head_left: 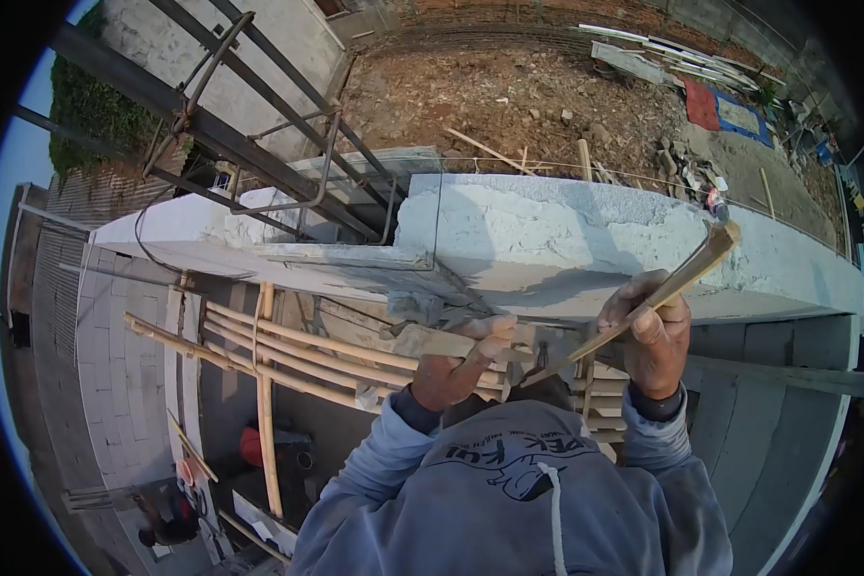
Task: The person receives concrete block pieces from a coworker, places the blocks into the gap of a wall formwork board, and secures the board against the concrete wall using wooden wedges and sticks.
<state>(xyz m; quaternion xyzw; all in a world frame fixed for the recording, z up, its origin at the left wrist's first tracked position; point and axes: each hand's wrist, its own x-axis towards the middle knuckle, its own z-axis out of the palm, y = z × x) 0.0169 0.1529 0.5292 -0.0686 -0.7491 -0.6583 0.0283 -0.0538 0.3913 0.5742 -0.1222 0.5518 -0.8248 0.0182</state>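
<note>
Handwork with wood at the near edge of the white wall (547,216).
Steel bars (125,77) stand at the wall's left part, bamboo poles (270,432) form a frame on its near side, and what looks like a person (171,526) is lower on that side. A wooden board (703,257) slants across the wall's near edge, the right hand (660,350) curled closely around it. Just nearer than the wall is a short flat piece (422,342), pinched between the left hand's (456,374) thumb and bent fingers. A loosened right grip could let the board tip and drop on the wall's near side, endangering anyone below.
</note>
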